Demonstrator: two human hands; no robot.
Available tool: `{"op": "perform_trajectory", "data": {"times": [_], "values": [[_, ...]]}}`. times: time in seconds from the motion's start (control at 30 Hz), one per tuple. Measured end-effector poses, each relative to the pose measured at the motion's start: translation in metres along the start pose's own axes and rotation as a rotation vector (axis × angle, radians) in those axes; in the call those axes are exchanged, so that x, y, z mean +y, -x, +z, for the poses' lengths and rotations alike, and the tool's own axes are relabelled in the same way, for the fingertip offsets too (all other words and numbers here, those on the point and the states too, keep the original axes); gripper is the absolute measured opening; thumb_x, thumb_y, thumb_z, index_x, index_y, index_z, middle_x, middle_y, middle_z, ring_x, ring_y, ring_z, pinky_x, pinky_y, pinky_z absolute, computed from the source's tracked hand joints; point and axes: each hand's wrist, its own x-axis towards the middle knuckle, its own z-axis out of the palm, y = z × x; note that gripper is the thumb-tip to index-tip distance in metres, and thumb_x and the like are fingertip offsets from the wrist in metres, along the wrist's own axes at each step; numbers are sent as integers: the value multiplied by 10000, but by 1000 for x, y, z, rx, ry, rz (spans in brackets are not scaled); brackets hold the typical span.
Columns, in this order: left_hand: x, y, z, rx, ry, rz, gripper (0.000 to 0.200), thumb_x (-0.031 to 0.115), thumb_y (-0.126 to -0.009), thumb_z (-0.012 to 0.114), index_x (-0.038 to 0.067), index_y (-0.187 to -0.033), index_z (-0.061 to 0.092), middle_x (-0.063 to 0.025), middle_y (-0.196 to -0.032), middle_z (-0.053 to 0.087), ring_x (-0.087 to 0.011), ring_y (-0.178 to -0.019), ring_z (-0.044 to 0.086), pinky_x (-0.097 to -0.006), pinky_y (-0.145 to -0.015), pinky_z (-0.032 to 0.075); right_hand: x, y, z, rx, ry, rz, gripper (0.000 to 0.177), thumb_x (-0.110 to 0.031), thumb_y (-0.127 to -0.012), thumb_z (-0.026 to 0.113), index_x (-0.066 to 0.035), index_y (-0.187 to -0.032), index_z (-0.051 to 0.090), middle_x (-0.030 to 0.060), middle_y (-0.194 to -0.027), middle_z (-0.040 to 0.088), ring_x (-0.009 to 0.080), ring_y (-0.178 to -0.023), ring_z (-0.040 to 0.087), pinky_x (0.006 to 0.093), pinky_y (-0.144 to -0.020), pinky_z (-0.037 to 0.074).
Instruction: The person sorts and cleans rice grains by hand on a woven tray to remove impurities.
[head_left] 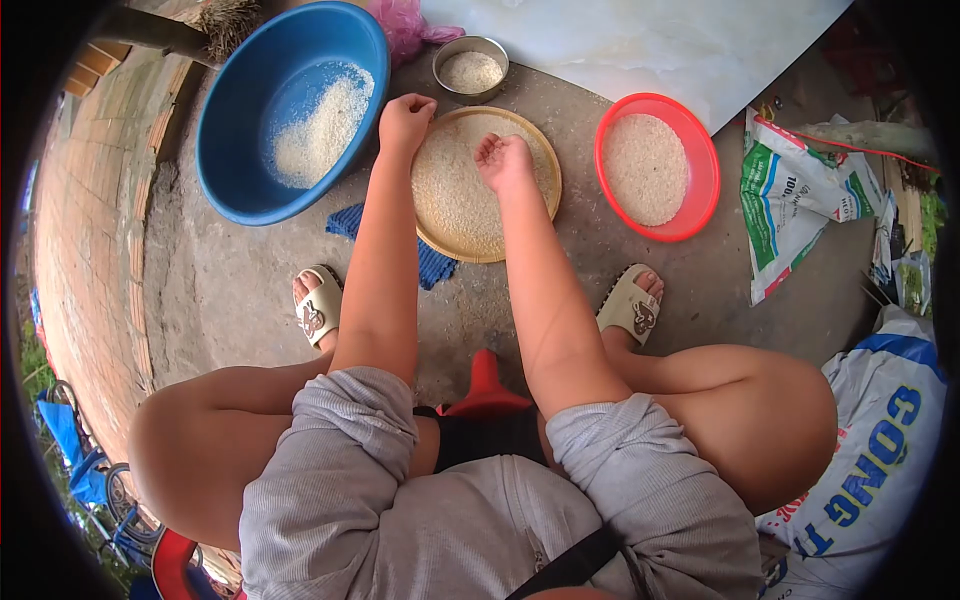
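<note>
A round tan tray (558,190) covered with a layer of rice grains (462,200) rests on the ground between my feet. My left hand (405,122) is over the tray's upper left edge, next to the blue basin. Its thumb and fingertips are pressed together, and anything between them is too small to make out. Above the rice, my right hand (503,160) is turned palm up with its fingers loosely curled and apart. I see nothing held in that palm. Part of a dark blue cloth (437,266) sticks out from under the tray.
A large blue basin (235,120) with white rice stands at upper left. Behind the tray is a metal bowl (440,68) of grains, beside a pink plastic bag (402,28). A red basin (708,190) of rice sits right, near printed sacks (790,200) and a pale sheet (650,45).
</note>
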Motion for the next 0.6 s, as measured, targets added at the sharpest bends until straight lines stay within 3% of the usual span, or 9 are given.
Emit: {"op": "perform_trajectory", "data": {"times": [0.07,0.13,0.3,0.43,0.53,0.6], "values": [[-19,-1,4,-41,64,-15,150,98,-822,652,-1,-924,701,-42,-738,664,-99,-637,601,-243,-595,468,-1,5,3,64,-56,-18,208,-187,-840,401,-25,-853,531,91,-768,540,210,-681,531,325,-637,460],[-21,9,8,-100,-155,25,186,94,-753,686,26,-925,709,-76,-750,684,-140,-650,636,-284,-627,496,-2,3,-2,81,-52,-32,209,-184,-836,396,-24,-860,528,91,-777,541,209,-685,529,322,-641,459],[-41,29,33,171,-367,133,201,81,-702,680,62,-899,713,-140,-827,686,-288,-760,662,-368,-707,515,-1,-1,-13,157,-77,-67,219,-177,-833,382,-15,-887,520,89,-803,539,204,-692,522,316,-662,459],[-45,39,38,175,-440,222,190,72,-693,676,58,-879,712,-147,-845,684,-304,-802,661,-365,-723,517,2,0,-17,178,-53,-55,254,-187,-846,358,-2,-919,518,87,-820,537,200,-708,524,317,-682,466],[-40,44,31,154,-436,216,168,90,-705,698,44,-867,713,-141,-869,685,-242,-808,672,-331,-723,517,4,5,-18,184,-26,-60,279,-199,-860,349,5,-936,523,95,-843,547,205,-732,535,320,-698,473],[-34,44,23,9,-89,-48,211,147,-719,732,44,-902,713,-134,-901,689,-208,-776,671,-320,-712,516,7,7,-19,187,-11,-62,294,-206,-869,345,9,-948,529,103,-862,557,211,-751,545,322,-710,478]]}}
